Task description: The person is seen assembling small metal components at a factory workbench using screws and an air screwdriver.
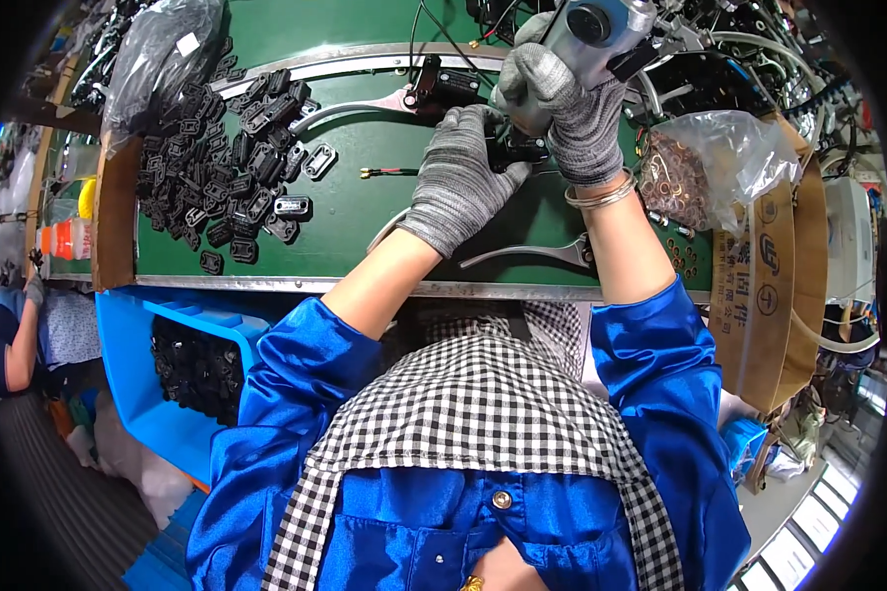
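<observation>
Both my hands wear grey knitted gloves. My right hand (574, 103) is wrapped round a silver-grey powered screwdriver (609, 61), tilted over the bench. Its lower end comes down at a black brake lever body (522, 148), but the exact contact is hidden. My left hand (463, 172) closes on that body and steadies it against the bench. Beyond the left hand lies a brake lever (360, 108) with a silver blade and black housing (448, 87). Another silver lever (527, 254) rests nearer me, between my forearms.
A heap of small black caps (227, 187) covers the bench's left side, below a clear plastic bag (163, 64). At right are a bag of copper-coloured rings (675, 182) and a cardboard box (774, 286). A blue bin (133, 374) holds black parts. A co-worker's arm (22, 340) shows far left.
</observation>
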Action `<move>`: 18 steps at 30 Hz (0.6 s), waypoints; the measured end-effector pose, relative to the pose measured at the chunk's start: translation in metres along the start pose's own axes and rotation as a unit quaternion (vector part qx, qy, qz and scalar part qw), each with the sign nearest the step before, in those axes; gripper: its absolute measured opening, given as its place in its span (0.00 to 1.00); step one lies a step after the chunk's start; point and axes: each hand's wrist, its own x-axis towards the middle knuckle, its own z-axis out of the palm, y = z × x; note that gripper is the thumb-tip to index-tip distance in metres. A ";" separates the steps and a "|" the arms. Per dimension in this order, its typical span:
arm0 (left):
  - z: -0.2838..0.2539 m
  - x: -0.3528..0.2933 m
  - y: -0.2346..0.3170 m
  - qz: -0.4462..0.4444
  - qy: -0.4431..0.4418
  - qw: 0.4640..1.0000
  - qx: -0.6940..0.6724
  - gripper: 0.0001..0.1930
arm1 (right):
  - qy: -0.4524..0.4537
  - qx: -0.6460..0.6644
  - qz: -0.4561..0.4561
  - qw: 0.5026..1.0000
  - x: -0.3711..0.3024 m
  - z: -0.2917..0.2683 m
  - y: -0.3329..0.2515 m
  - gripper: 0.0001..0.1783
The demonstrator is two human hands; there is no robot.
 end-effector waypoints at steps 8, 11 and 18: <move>0.006 -0.001 -0.002 0.003 0.019 1.000 0.008 0.35 | -0.004 -0.158 -0.099 0.982 0.000 -0.003 0.006 0.14; 0.006 -0.002 -0.003 0.003 0.022 1.000 0.020 0.35 | 0.002 -0.094 -0.071 0.993 -0.001 0.005 -0.005 0.15; 0.001 -0.010 -0.002 0.029 0.008 0.999 0.041 0.38 | -0.046 0.037 0.026 0.998 0.031 -0.033 0.002 0.22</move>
